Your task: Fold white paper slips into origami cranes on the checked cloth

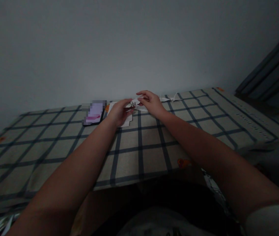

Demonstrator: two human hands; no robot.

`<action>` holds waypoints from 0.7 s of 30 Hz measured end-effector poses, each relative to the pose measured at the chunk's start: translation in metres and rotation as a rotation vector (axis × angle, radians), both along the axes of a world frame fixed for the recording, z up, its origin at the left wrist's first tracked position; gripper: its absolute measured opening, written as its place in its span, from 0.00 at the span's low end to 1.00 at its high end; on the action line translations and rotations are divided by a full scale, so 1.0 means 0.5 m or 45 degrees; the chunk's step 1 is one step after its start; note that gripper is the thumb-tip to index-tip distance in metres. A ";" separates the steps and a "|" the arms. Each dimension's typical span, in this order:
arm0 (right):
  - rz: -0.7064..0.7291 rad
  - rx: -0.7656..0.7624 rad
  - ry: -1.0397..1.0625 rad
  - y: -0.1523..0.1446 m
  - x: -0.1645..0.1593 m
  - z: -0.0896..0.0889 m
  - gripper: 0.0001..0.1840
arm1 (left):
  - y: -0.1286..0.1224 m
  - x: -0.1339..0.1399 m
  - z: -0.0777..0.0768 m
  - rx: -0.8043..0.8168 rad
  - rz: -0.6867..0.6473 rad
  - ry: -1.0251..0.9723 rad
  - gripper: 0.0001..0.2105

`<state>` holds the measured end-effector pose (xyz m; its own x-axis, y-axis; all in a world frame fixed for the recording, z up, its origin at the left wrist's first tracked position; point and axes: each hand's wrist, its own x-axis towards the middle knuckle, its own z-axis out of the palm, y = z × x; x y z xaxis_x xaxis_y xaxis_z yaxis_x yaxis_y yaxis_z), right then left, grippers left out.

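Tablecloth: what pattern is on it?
The tablecloth is pale beige with a dark blue-grey grid and scattered orange motifs; best seen in the head view.

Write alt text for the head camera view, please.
A person's left hand and right hand hold a crumpled white strip between their fingertips, over a checked tablecloth. A phone lies to the left; a plain wall stands behind.

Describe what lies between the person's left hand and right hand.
In the head view, crumpled white material lies between the left hand and right hand, at the fingertips of both; paper or cloth, I cannot tell.
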<state>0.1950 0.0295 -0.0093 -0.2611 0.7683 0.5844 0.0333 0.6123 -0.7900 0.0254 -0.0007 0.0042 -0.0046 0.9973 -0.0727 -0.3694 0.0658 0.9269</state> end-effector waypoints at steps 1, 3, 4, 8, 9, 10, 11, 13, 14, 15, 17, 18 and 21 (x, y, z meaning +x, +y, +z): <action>0.001 -0.008 0.005 -0.003 0.000 0.002 0.11 | -0.002 0.002 0.003 -0.014 0.005 -0.020 0.07; 0.008 -0.039 0.009 -0.010 0.000 0.005 0.12 | -0.004 0.004 0.008 -0.026 0.007 -0.058 0.05; 0.012 -0.059 0.011 -0.013 0.001 0.007 0.12 | -0.004 0.005 0.009 -0.028 0.010 -0.071 0.04; 0.008 -0.129 0.032 -0.021 0.003 0.011 0.13 | 0.001 0.002 0.004 -0.028 -0.018 -0.030 0.04; 0.006 -0.140 0.043 -0.022 0.003 0.011 0.13 | 0.002 0.001 0.001 0.000 -0.038 -0.003 0.05; 0.009 -0.156 0.063 -0.021 0.003 0.012 0.14 | 0.003 0.000 -0.003 0.040 -0.055 0.024 0.06; 0.020 -0.178 0.090 -0.021 0.001 0.012 0.14 | 0.004 0.000 -0.007 0.086 -0.069 0.049 0.06; 0.051 -0.246 0.154 -0.018 -0.002 0.012 0.16 | 0.005 0.000 -0.012 0.178 -0.078 0.076 0.08; 0.065 -0.288 0.178 -0.015 -0.004 0.012 0.17 | 0.005 0.001 -0.014 0.212 -0.077 0.079 0.09; 0.081 -0.333 0.186 -0.012 -0.005 0.010 0.16 | 0.004 0.002 -0.016 0.238 -0.074 0.081 0.11; 0.116 -0.416 0.166 -0.004 -0.008 0.004 0.12 | 0.003 0.005 -0.017 0.292 -0.057 0.091 0.13; 0.154 -0.454 0.143 0.001 -0.009 0.000 0.08 | 0.003 0.006 -0.018 0.307 -0.046 0.099 0.14; 0.197 -0.447 0.144 0.015 -0.009 -0.014 0.06 | 0.002 0.007 -0.018 0.310 -0.033 0.111 0.14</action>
